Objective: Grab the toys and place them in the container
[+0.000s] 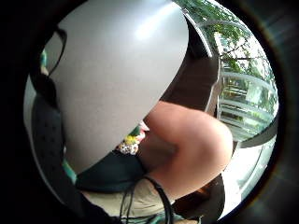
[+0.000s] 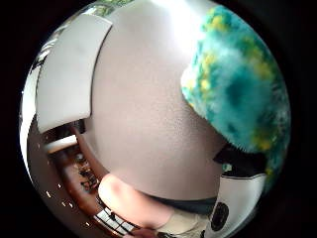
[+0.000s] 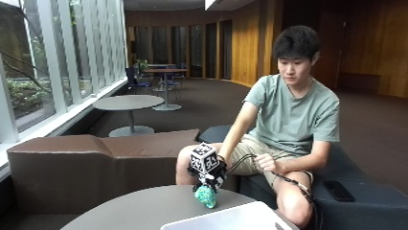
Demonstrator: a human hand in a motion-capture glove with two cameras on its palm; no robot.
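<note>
Grey and round, the worktop point(image 3: 140, 211) carries a white container point(image 3: 229, 219) at its near right edge. Just beyond the container's rim, the gloved right hand point(image 3: 209, 176) points down with its fingers curled around a plush toy point(image 3: 205, 196), which hangs just above the surface or touches it; I cannot tell which. That toy is shaggy teal fur flecked with yellow. Behind sits the person on a dark bench point(image 3: 357, 191), and farther left stands a brown sofa point(image 3: 83, 163).

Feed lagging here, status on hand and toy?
Right hand holds teal plush toy just above grey table. White container beside it at the table's near edge. Path between them open.
</note>
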